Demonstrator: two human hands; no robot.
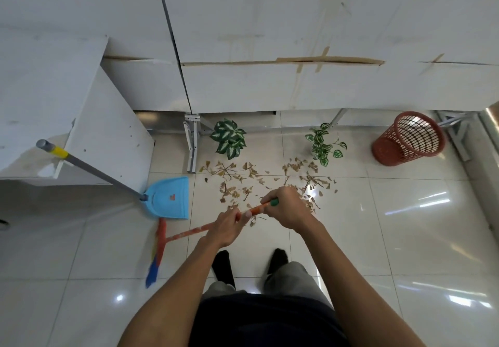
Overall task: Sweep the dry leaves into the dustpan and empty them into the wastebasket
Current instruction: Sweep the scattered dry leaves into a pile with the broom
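**Broom in hand, leaves still scattered**

Glossy white floor tiles (405, 238) run up to white panels across the top of the frame. At left I see the blue dustpan (168, 198) standing by a white cabinet (108, 136), its long handle leaning toward the upper left. Just below it sits the broom head (159, 249), blurred, well left of the mess. My left hand (226, 227) is wrapped around the orange broom handle (189, 233); my right hand (287, 207) is closed over its green-capped end. The dry leaves (259, 184) lie spread across the centre, just ahead of my hands, between two small plants (229, 138). The red wastebasket (410, 138) stands upright at right, well apart from them.

My worry: a fast stroke could scatter the light leaves under the plants or knock the dustpan over.
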